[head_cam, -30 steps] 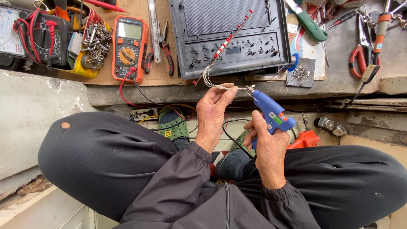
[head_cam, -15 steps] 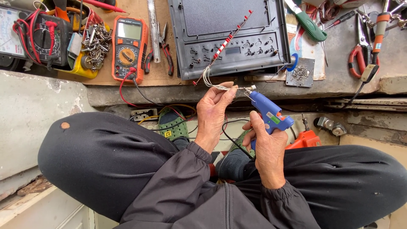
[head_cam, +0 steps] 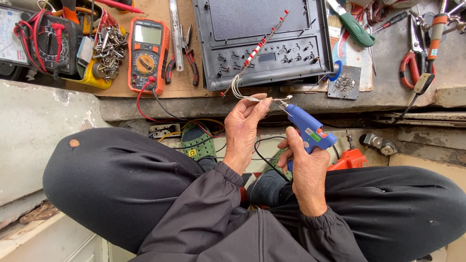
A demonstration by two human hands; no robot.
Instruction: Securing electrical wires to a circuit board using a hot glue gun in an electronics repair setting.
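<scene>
My left hand point(head_cam: 245, 127) pinches the wire end of a thin white strip with red bands point(head_cam: 256, 48), which slants up over a black panel point(head_cam: 264, 41). My right hand point(head_cam: 307, 171) grips a blue glue gun point(head_cam: 307, 127). Its nozzle touches the wires right at my left fingertips. A black cord runs down from the gun between my knees.
An orange multimeter point(head_cam: 148, 53) with red and black leads, a yellow tray of screws point(head_cam: 108, 48), pliers point(head_cam: 188, 48), a green-handled screwdriver point(head_cam: 354, 26) and red-handled cutters point(head_cam: 412, 53) lie on the bench. An orange tool point(head_cam: 352, 159) and a green sandal point(head_cam: 196, 143) sit below.
The glue gun's nozzle has edged closer to the wires at my left fingertips. Both hands otherwise stay in place.
</scene>
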